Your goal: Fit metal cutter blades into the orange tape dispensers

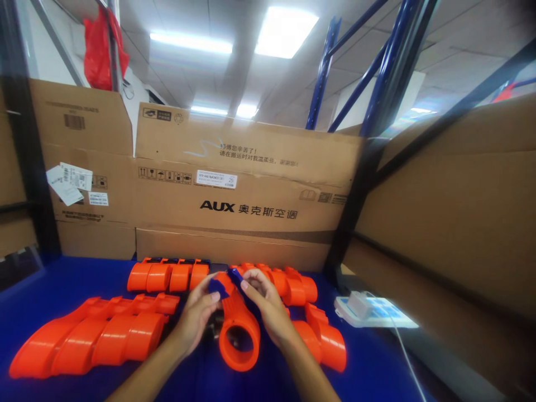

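I have both hands together over the middle of a blue worktop (pixel 184 385), the orange part (pixel 235 312) held between them with its round ring facing the near edge. The left hand (pixel 195 321) grips the part's upper end, thumb on a dark blue piece (pixel 218 287); the right hand (pixel 270 312) pinches a dark blue strip (pixel 235 276) at the same end, fingers curled. How firmly either hand presses, I cannot tell from here.

Around them I see more orange pieces: a front-left row (pixel 106 338) reaching toward the worktop's near left corner, a back-left row (pixel 159 277) along the back edge, a back-right group (pixel 299 287) across from it, and a front-right group (pixel 333 346) beside the right forearm. A white power strip (pixel 397 318) bearing a plug (pixel 359 305) lies by the right edge. Printed cardboard (pixel 251 243) stands along the back edge.
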The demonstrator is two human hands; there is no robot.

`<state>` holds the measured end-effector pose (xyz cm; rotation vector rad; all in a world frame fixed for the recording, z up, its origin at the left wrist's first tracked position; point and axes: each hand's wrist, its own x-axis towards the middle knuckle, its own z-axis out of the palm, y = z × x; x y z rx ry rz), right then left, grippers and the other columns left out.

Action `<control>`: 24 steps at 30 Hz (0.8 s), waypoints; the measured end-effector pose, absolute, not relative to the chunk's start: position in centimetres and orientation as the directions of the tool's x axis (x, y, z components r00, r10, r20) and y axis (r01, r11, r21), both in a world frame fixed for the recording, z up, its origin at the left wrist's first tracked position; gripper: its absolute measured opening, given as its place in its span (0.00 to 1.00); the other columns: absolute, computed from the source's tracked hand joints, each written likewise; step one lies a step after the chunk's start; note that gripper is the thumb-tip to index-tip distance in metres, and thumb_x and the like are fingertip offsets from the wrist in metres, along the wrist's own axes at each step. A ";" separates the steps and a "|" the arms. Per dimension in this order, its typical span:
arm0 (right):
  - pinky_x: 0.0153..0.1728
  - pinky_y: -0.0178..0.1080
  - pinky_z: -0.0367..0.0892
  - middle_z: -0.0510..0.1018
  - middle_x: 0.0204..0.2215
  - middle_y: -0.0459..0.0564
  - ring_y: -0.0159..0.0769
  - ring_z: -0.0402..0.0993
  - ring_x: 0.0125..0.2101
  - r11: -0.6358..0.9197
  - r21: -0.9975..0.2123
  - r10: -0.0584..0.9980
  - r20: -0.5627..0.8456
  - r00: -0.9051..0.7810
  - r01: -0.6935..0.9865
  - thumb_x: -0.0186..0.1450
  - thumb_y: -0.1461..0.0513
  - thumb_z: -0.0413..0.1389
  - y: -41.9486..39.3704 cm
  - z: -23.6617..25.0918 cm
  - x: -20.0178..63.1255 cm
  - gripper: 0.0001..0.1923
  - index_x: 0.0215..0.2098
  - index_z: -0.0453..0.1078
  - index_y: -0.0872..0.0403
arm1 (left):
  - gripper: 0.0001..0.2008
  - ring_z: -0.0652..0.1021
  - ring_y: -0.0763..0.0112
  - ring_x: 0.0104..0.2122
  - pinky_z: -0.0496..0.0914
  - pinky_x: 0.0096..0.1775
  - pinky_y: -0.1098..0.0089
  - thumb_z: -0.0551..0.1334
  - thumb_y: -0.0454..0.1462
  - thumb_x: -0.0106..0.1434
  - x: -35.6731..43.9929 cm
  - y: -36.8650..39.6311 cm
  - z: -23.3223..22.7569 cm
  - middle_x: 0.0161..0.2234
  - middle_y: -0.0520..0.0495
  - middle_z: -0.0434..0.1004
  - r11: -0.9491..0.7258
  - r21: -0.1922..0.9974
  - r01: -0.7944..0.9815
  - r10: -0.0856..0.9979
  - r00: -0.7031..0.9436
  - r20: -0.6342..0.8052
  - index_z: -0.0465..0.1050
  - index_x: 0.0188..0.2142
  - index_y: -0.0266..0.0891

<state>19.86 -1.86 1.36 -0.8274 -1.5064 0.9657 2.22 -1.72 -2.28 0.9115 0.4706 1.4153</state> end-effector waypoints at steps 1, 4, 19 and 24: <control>0.40 0.39 0.68 0.75 0.38 0.48 0.40 0.72 0.40 0.430 -0.903 0.894 0.427 -0.137 -0.009 0.64 0.51 0.60 -1.8 1.4 20.1 0.14 0.41 0.67 0.50 | 0.23 0.78 0.54 0.49 0.73 0.47 0.61 0.69 0.37 0.53 2.3 -1.6 -2.3 0.50 0.41 0.78 -0.113 0.775 -0.621 0.966 0.113 0.231 0.73 0.50 0.41; 0.46 0.43 0.69 0.76 0.46 0.52 0.45 0.73 0.47 0.495 -0.869 0.860 0.486 -0.154 0.023 0.62 0.54 0.63 -1.5 1.6 20.8 0.15 0.44 0.69 0.50 | 0.21 0.78 0.58 0.46 0.73 0.44 0.63 0.70 0.39 0.54 2.4 -1.5 -2.2 0.48 0.42 0.79 -0.175 0.791 -0.586 0.969 0.040 0.244 0.74 0.47 0.41; 0.54 0.49 0.67 0.78 0.48 0.53 0.46 0.74 0.51 0.570 -0.801 0.814 0.519 -0.262 0.184 0.64 0.57 0.61 -1.4 1.3 20.8 0.15 0.48 0.71 0.49 | 0.22 0.76 0.59 0.47 0.72 0.47 0.63 0.71 0.40 0.54 2.4 -1.5 -1.9 0.47 0.45 0.77 -0.249 0.805 -0.538 0.953 0.010 0.302 0.73 0.49 0.43; 0.57 0.49 0.65 0.75 0.53 0.53 0.44 0.71 0.55 0.617 -0.770 0.776 0.560 -0.289 0.164 0.66 0.57 0.60 -1.6 1.0 20.7 0.20 0.55 0.66 0.48 | 0.26 0.74 0.56 0.53 0.68 0.54 0.61 0.72 0.37 0.51 2.3 -1.6 -2.1 0.50 0.45 0.76 -0.266 0.756 -0.599 0.948 -0.017 0.319 0.73 0.51 0.45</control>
